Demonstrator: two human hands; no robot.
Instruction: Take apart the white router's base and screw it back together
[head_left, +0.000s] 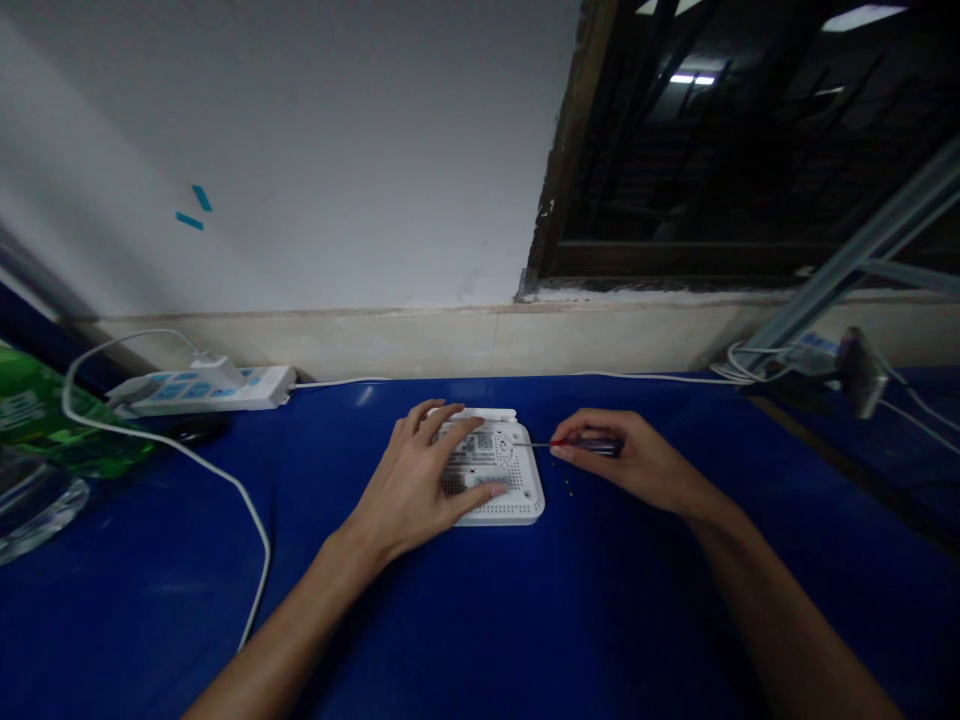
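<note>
A white router (529,495) with a vented, labelled face lies on the blue table, that face up. My left hand (420,475) rests across its left part, fingers spread and thumb out, covering some of the label. In my right hand (626,455), the fingers are closed round the dark red handle of a screwdriver (611,447). Its thin shaft points left, almost level, and the tip is over the router's upper right area; whether it touches a screw I cannot tell. Several tiny brass-coloured pieces, seemingly screws (570,491), lie on the table right of the router.
A white power strip (255,388) with a plugged-in adapter stands at the back left, its white cable (251,510) looping forward over the blue table (480,630). Green packaging (45,410) and a clear container (37,505) sit far left. A metal frame (847,260) and cables stand right.
</note>
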